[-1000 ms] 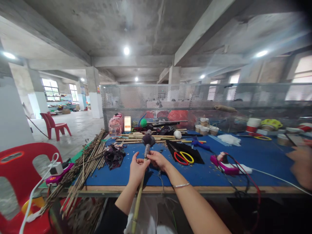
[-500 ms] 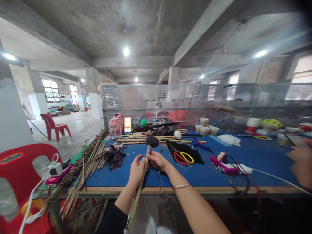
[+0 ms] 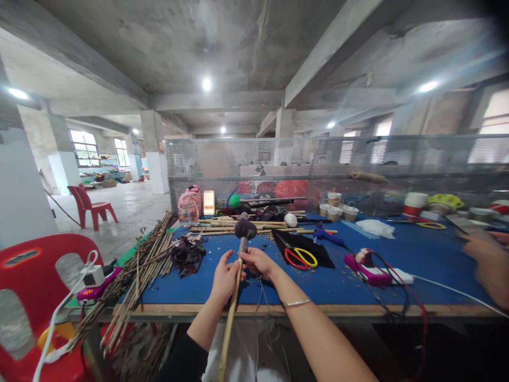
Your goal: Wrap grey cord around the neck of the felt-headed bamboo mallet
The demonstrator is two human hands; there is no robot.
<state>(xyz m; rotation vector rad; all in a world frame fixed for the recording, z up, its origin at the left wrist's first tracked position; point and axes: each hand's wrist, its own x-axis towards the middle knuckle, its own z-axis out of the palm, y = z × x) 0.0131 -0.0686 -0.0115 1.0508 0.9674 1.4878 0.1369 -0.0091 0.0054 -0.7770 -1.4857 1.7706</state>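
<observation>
We see the bamboo stick (image 3: 228, 334) slanting up from the bottom centre of the frame, its dark rounded head (image 3: 245, 229) and grey-wrapped neck (image 3: 243, 245) over the blue worktop (image 3: 178, 289). Our left hand (image 3: 226, 275) pinches the stick between thumb and fingers, index finger raised; our right hand (image 3: 257, 263), just beside it, pinches just below the neck. Half a second ago the stick leaned more; now its lower end sits further right and its head slightly left, while both hands keep nearly the same place. Pale thread (image 3: 261, 294) hangs below the right hand. Scissors (image 3: 306, 251) stay right of centre on black cloth (image 3: 324, 257). At the right edge, a co-worker's blurred hand (image 3: 487, 254) has shifted left.
</observation>
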